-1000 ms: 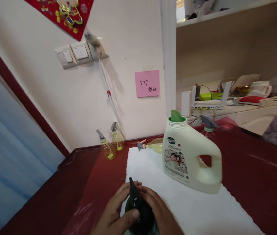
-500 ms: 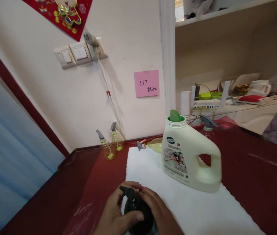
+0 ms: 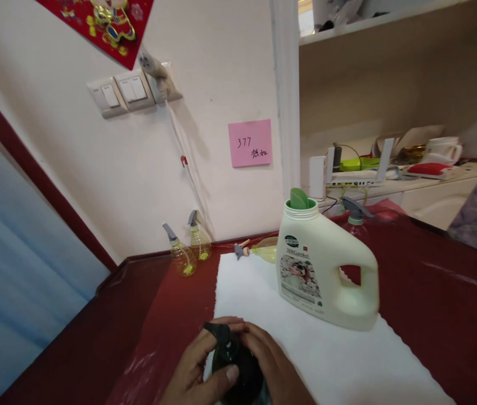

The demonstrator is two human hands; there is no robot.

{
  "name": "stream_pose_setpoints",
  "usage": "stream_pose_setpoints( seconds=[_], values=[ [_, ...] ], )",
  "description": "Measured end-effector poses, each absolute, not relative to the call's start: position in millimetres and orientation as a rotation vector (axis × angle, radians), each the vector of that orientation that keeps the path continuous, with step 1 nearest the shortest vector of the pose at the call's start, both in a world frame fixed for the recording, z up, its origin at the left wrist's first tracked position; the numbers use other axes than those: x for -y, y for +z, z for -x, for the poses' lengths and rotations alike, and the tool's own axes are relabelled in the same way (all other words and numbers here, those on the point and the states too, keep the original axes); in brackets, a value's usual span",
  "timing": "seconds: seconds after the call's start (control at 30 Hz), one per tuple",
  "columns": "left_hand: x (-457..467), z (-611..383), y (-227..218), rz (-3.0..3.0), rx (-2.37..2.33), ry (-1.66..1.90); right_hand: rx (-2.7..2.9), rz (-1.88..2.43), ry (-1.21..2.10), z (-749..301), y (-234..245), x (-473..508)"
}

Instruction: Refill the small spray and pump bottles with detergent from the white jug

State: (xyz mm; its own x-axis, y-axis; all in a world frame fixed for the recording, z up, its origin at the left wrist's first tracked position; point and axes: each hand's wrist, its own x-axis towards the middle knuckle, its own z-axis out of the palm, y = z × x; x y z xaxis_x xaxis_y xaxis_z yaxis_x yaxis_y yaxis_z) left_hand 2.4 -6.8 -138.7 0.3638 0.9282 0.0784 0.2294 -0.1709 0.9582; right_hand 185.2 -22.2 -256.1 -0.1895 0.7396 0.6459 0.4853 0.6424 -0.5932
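Note:
A dark round spray bottle [image 3: 234, 368] with a black trigger head stands at the bottom edge, on a white cloth [image 3: 306, 349]. My left hand [image 3: 194, 374] wraps its left side, thumb across the front. My right hand [image 3: 272, 368] is closed around the trigger head and the right side. A cream detergent jug [image 3: 325, 267] with an open green cap stands upright on the cloth behind them, its handle to the right.
The cloth lies on a dark red table [image 3: 432, 281]. Two small yellowish spray bottles [image 3: 188, 253] stand by the wall, another [image 3: 259, 251] lies on its side. A spray bottle [image 3: 354, 216] stands behind the jug. A cluttered shelf [image 3: 390, 174] is at right.
The black trigger head has turned from pointing away to pointing left under my right hand. The view has shifted slightly.

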Motion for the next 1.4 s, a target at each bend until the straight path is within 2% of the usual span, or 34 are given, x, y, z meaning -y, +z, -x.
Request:
stream_pose_setpoints(
  seconds=[0.93,1.4],
  values=[
    [8.1,-11.9,-142.1,-1.414,-1.006,0.982,1.843,0.924,0.3,-188.3,-254.6,18.6],
    [-2.9,-1.0,-141.1,-1.685,-1.006,0.929,1.889,0.896,0.284,-191.9,-255.4,15.5]
  ],
)
